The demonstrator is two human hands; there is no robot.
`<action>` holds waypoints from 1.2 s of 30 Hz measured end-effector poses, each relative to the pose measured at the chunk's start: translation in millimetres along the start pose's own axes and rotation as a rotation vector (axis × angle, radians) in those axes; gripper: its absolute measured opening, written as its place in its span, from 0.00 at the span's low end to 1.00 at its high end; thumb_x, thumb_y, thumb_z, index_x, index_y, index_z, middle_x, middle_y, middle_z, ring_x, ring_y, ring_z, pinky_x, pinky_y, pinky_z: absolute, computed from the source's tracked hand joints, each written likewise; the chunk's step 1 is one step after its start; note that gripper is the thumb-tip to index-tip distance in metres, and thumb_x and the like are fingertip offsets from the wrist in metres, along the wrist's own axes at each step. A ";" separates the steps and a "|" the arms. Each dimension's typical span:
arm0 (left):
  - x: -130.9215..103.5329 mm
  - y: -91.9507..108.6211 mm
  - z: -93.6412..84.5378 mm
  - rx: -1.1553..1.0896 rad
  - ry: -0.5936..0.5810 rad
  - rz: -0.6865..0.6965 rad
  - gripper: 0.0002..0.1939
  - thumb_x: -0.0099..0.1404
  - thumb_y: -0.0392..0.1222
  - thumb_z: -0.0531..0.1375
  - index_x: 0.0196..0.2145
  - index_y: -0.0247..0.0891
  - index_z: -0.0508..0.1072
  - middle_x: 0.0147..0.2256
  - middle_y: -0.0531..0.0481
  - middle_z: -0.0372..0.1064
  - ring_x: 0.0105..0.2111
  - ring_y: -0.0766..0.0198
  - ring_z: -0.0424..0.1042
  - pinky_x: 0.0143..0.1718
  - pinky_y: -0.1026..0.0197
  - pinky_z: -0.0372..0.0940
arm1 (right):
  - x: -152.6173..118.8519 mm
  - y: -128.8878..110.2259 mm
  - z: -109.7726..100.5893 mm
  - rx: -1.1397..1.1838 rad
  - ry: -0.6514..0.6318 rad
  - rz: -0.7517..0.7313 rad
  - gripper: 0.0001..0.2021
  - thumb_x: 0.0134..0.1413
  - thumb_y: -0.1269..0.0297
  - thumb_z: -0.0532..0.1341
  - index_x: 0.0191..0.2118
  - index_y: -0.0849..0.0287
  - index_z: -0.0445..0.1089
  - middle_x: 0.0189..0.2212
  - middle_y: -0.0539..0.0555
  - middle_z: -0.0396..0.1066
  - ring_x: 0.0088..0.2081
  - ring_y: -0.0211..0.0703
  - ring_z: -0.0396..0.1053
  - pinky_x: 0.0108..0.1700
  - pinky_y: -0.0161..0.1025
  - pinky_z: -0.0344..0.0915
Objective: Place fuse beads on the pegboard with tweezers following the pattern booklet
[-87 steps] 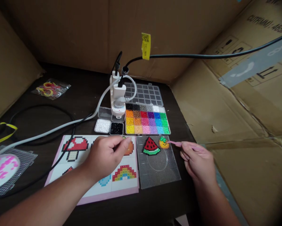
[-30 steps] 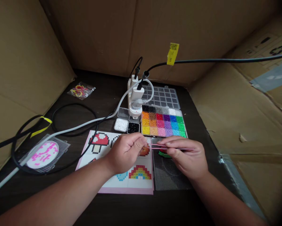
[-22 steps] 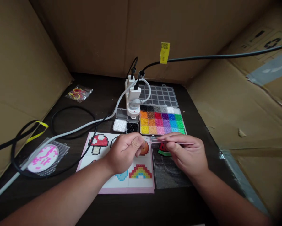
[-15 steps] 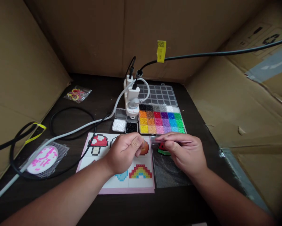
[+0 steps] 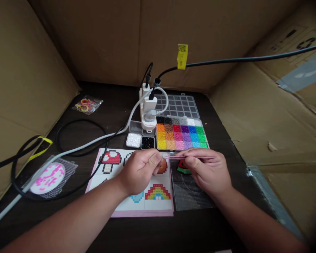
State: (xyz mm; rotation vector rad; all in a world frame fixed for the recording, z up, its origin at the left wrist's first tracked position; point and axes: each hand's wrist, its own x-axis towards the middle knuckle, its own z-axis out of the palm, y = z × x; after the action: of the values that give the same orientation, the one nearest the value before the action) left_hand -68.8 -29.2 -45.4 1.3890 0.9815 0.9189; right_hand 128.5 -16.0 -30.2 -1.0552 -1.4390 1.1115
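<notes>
Over the dark tabletop (image 5: 152, 228), near the meeting edges of a pink-bordered white pattern sheet (image 5: 137, 213) and a clear square pegboard (image 5: 187, 196), the two bare hands face each other. The right hand (image 5: 209, 172) grasps a pair of thin pink tweezers (image 5: 200, 157) between thumb and fingers, their tips pointing at the left hand (image 5: 140, 172). That one is clenched, thumb pressed to the curled forefinger; I cannot tell whether a bead is pinched there, nor whether the tips touch it. Good work here would seem to call for steady wrists, a light squeeze, and the tips level and lined up with the thumb; it is also worth holding both hands clear of the red-and-green beaded watermelon (image 5: 183, 168), partly hidden on the pegboard, since a bump could spoil it. Legible writing is scarce: the yellow tag (image 5: 182, 56) on the black cable (image 5: 226, 61) bears a square printed code above letters too small to trust, and the brown cardboard wall (image 5: 258, 112) on the right shows a recycling mark among other printed symbols. Characters in the cells of the multicoloured rainbow chart (image 5: 157, 192) are unreadable, and no brand can be made out.
</notes>
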 end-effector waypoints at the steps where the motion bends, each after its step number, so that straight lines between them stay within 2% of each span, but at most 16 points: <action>1: 0.1 0.3 -0.1 0.007 -0.002 0.003 0.23 0.71 0.51 0.47 0.23 0.36 0.63 0.21 0.55 0.59 0.21 0.72 0.58 0.23 0.67 0.55 | 0.2 0.0 0.2 -0.001 -0.008 -0.003 0.02 0.48 0.65 0.68 0.30 0.53 0.79 0.29 0.53 0.79 0.32 0.42 0.77 0.37 0.38 0.74; 13: 0.7 0.1 0.3 0.022 -0.009 0.046 0.22 0.72 0.48 0.47 0.23 0.36 0.63 0.21 0.54 0.59 0.23 0.71 0.59 0.25 0.66 0.55 | 0.1 0.0 -0.2 0.006 0.000 0.012 0.01 0.47 0.65 0.68 0.29 0.54 0.79 0.28 0.53 0.79 0.30 0.42 0.76 0.35 0.37 0.74; 18: -0.2 -0.1 -0.2 0.034 0.002 0.016 0.22 0.71 0.49 0.47 0.23 0.36 0.64 0.21 0.55 0.59 0.22 0.72 0.58 0.24 0.66 0.54 | -1.3 2.6 -0.3 0.053 0.025 0.049 0.02 0.47 0.64 0.69 0.29 0.54 0.78 0.29 0.54 0.79 0.31 0.42 0.76 0.35 0.37 0.73; 21: -0.1 0.3 -0.3 0.037 0.007 0.008 0.21 0.71 0.48 0.47 0.24 0.36 0.63 0.21 0.56 0.59 0.21 0.72 0.57 0.24 0.66 0.54 | 0.8 -4.3 -4.5 0.137 0.096 0.060 0.03 0.44 0.63 0.70 0.28 0.53 0.78 0.27 0.53 0.78 0.26 0.38 0.73 0.28 0.34 0.70; 24: 0.5 0.1 -0.3 0.023 0.007 0.015 0.20 0.71 0.48 0.47 0.25 0.36 0.64 0.21 0.56 0.59 0.22 0.72 0.58 0.26 0.66 0.56 | 3.1 -15.7 -19.7 0.218 0.226 0.026 0.05 0.41 0.62 0.72 0.27 0.53 0.78 0.24 0.52 0.78 0.16 0.30 0.61 0.19 0.31 0.58; 27: 0.6 -0.9 -0.5 0.022 0.012 0.023 0.19 0.71 0.48 0.47 0.26 0.36 0.65 0.21 0.56 0.59 0.23 0.71 0.58 0.27 0.65 0.56 | -0.6 -22.3 -44.6 0.198 0.344 -0.023 0.07 0.39 0.62 0.72 0.27 0.55 0.78 0.23 0.53 0.77 0.14 0.26 0.52 0.18 0.30 0.51; 32: 0.3 -2.5 -1.0 0.074 0.031 0.017 0.20 0.71 0.49 0.47 0.26 0.36 0.65 0.21 0.56 0.58 0.23 0.70 0.59 0.27 0.64 0.56 | -25.5 -7.6 -80.5 0.094 0.496 0.025 0.05 0.39 0.66 0.72 0.27 0.58 0.78 0.25 0.57 0.77 0.16 0.27 0.54 0.19 0.30 0.49; 36: -0.1 -4.0 -0.6 0.069 0.035 0.008 0.19 0.71 0.49 0.48 0.27 0.36 0.65 0.21 0.56 0.59 0.23 0.70 0.58 0.26 0.65 0.55 | -42.4 12.7 -91.0 0.045 0.545 0.133 0.06 0.39 0.65 0.72 0.26 0.61 0.78 0.23 0.59 0.76 0.16 0.27 0.54 0.18 0.31 0.48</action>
State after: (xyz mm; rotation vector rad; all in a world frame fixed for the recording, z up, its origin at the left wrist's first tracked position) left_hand -69.6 -29.0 -49.3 1.4402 1.0432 0.9255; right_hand 224.8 -44.5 -42.9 -1.3131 -0.9173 0.8507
